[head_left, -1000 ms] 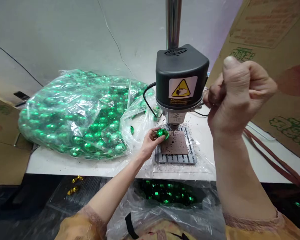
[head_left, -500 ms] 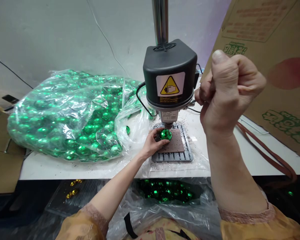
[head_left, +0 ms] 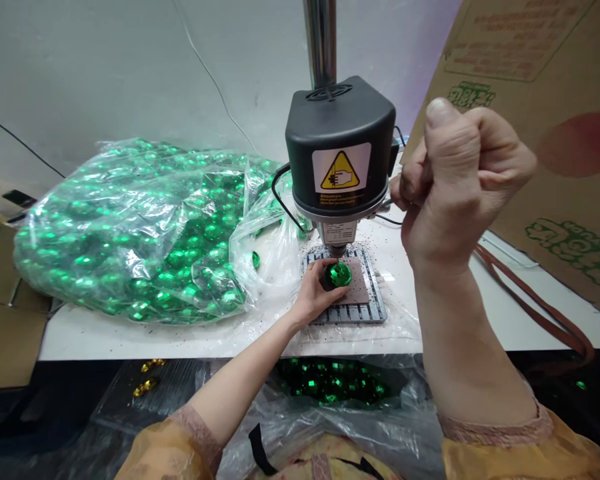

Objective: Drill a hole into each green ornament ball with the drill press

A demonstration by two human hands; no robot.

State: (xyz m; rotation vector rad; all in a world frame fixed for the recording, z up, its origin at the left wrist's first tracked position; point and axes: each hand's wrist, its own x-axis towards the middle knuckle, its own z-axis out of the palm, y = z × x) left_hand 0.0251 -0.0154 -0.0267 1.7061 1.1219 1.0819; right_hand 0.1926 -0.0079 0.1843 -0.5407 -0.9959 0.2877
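Note:
A shiny green faceted ball (head_left: 341,274) is gripped between the thumb and fingers of my left hand (head_left: 318,288). It sits over a brown square pad (head_left: 360,293) on a slotted metal base (head_left: 379,303), right under the spindle of a black drill press (head_left: 341,133). My right hand (head_left: 460,180) is raised at the right side of the machine, its fingers curled into a fist. What those fingers close on, if anything, is hidden, though a bit of metal shows beside them.
A large clear bag of green balls (head_left: 145,233) lies on the white table (head_left: 130,337) at the left. Another bag of green balls (head_left: 330,381) is below the table's front edge. A tall cardboard box (head_left: 575,193) stands at the right, near a brown strap (head_left: 545,307).
My left hand and the green ball have moved slightly right and toward me, and the ball looks turned. My right hand has barely moved.

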